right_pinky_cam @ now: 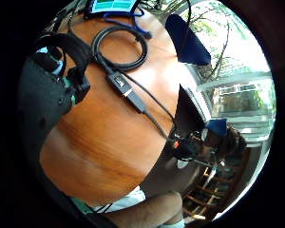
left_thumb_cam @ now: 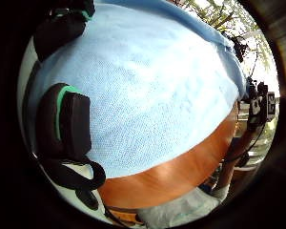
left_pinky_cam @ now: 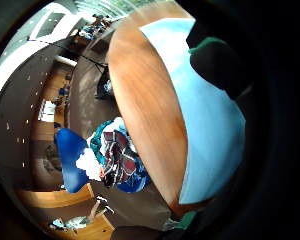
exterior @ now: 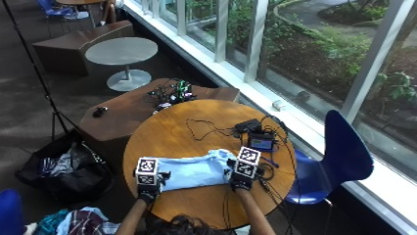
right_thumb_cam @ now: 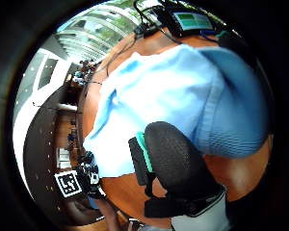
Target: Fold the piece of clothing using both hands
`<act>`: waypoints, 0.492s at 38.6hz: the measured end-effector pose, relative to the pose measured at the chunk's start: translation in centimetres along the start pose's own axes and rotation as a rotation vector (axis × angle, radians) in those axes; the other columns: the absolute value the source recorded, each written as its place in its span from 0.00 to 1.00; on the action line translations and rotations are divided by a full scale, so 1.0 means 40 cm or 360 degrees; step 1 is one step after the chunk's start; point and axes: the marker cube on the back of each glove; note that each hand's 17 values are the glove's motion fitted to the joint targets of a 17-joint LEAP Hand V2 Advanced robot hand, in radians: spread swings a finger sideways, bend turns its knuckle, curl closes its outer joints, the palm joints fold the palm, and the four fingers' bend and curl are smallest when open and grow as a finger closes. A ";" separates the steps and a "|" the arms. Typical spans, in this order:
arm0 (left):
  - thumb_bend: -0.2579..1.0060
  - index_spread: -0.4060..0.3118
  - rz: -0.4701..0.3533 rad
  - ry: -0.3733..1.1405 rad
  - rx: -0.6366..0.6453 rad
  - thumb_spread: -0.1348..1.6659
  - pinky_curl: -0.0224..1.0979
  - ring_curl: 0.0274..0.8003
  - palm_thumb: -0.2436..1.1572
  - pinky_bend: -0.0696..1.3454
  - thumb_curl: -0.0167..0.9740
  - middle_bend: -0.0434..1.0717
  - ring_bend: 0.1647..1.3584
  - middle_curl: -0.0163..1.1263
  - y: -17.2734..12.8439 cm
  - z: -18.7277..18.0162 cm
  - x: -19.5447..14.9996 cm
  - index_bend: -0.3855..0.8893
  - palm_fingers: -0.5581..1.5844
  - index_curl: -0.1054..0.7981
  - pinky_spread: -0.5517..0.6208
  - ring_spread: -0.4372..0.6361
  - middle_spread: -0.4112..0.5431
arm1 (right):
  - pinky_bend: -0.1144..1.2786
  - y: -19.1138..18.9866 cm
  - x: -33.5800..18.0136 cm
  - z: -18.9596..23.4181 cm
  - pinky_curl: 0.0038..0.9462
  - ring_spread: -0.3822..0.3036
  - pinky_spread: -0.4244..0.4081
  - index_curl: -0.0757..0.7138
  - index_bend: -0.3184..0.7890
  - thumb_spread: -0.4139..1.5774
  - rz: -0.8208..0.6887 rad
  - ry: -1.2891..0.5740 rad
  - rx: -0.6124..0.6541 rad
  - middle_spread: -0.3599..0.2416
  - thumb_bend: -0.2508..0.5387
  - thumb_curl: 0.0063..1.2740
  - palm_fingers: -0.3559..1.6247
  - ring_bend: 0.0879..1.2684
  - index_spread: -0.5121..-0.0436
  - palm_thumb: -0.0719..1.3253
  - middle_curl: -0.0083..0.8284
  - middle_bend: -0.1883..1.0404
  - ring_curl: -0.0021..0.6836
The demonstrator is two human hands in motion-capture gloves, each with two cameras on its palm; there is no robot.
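Note:
A light blue garment (exterior: 196,171) lies spread flat on the round wooden table (exterior: 169,132), near its front edge. My left hand (exterior: 149,190) rests at the garment's left end. In the left thumb side view its fingers (left_thumb_cam: 66,124) lie on the cloth (left_thumb_cam: 148,86), which stays flat on the wood (left_pinky_cam: 205,125). My right hand (exterior: 241,180) is at the garment's right end. Its thumb (right_thumb_cam: 176,163) sits on the cloth's edge, and a fold of the cloth (right_thumb_cam: 231,106) rises close to that palm.
Cables and a small device (exterior: 261,142) lie on the table beyond my right hand, with a coiled cable (right_pinky_cam: 121,47) close by. A blue chair (exterior: 338,152) stands to the right. A bag of clothes (exterior: 62,169) sits on the floor at the left.

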 end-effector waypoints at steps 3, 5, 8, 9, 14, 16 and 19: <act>0.18 0.27 0.0013 0.0068 -0.0016 0.80 0.40 0.42 0.52 0.25 0.31 0.17 0.22 0.38 0.003 0.020 -0.003 0.41 0.57 0.54 0.54 0.29 0.23 | 0.47 -0.014 -0.020 0.028 0.45 0.37 0.42 0.30 0.22 0.80 0.0008 0.0040 -0.0092 0.48 0.25 0.21 0.65 0.58 0.50 0.33 0.53 0.34 0.67; 0.18 0.28 0.0028 0.0111 0.0017 0.83 0.41 0.42 0.48 0.28 0.29 0.15 0.22 0.36 -0.007 0.040 -0.003 0.41 0.55 0.54 0.55 0.32 0.25 | 0.48 -0.021 -0.029 0.036 0.46 0.36 0.41 0.27 0.23 0.81 0.0018 0.0034 -0.0100 0.51 0.32 0.22 0.64 0.62 0.50 0.38 0.53 0.33 0.69; 0.19 0.30 0.0030 0.0143 0.0029 0.86 0.41 0.42 0.46 0.29 0.27 0.16 0.22 0.35 -0.002 0.041 -0.001 0.41 0.55 0.53 0.56 0.34 0.27 | 0.50 -0.029 -0.040 0.044 0.47 0.32 0.35 0.24 0.27 0.82 0.0026 0.0017 -0.0084 0.54 0.41 0.25 0.64 0.65 0.49 0.48 0.52 0.31 0.70; 0.19 0.30 0.0024 0.0137 0.0020 0.87 0.42 0.41 0.45 0.30 0.27 0.17 0.22 0.35 0.003 0.035 -0.001 0.41 0.55 0.53 0.56 0.35 0.27 | 0.50 -0.033 -0.043 0.047 0.47 0.31 0.33 0.24 0.28 0.82 0.0027 0.0008 -0.0072 0.55 0.44 0.26 0.65 0.65 0.49 0.52 0.52 0.31 0.70; 0.20 0.31 0.0015 0.0118 0.0001 0.91 0.42 0.41 0.42 0.32 0.25 0.17 0.21 0.34 0.010 0.024 -0.007 0.42 0.54 0.53 0.58 0.37 0.29 | 0.52 -0.047 -0.051 0.045 0.48 0.25 0.27 0.24 0.34 0.80 0.0029 -0.0056 -0.0015 0.51 0.49 0.30 0.69 0.65 0.47 0.62 0.51 0.30 0.69; 0.20 0.31 0.0033 0.0128 0.0005 0.92 0.42 0.41 0.41 0.33 0.25 0.18 0.22 0.34 0.000 0.034 -0.013 0.42 0.54 0.53 0.58 0.38 0.29 | 0.51 -0.050 -0.062 0.029 0.47 0.23 0.24 0.28 0.41 0.77 0.0018 -0.0131 0.0002 0.44 0.51 0.31 0.73 0.64 0.47 0.67 0.50 0.29 0.68; 0.20 0.31 0.0038 0.0155 0.0077 0.93 0.43 0.42 0.40 0.34 0.24 0.17 0.22 0.33 -0.007 0.016 -0.029 0.42 0.54 0.53 0.58 0.39 0.30 | 0.50 -0.052 -0.100 -0.024 0.48 0.22 0.22 0.31 0.43 0.73 -0.0024 -0.0363 0.0050 0.39 0.50 0.33 0.76 0.62 0.47 0.71 0.51 0.31 0.68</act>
